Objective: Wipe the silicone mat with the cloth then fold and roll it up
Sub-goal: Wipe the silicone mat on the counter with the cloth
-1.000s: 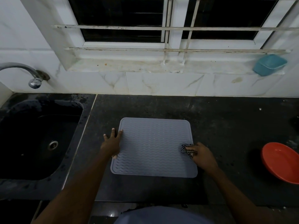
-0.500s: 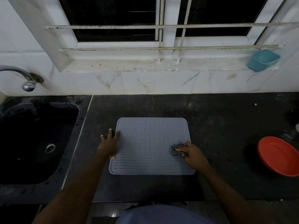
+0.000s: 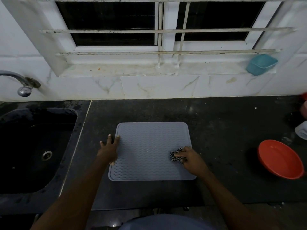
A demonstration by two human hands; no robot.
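A grey silicone mat (image 3: 149, 150) with a wavy ribbed surface lies flat on the dark countertop in front of me. My left hand (image 3: 108, 151) presses its left edge with straight, spread fingers, partly on the counter. My right hand (image 3: 191, 159) grips a bunched black-and-white checked cloth (image 3: 176, 156) and holds it against the mat near its right edge. The far half of the mat is uncovered.
A black sink (image 3: 34, 146) with a metal tap (image 3: 23, 85) lies to the left. An orange bowl (image 3: 280, 161) sits on the counter (image 3: 224, 130) at the right, with a white object (image 3: 301, 131) behind it. A teal container (image 3: 260, 64) stands on the window sill.
My right hand with the cloth has shifted a little along the right part of the mat. My left hand stays pressed on the left edge.
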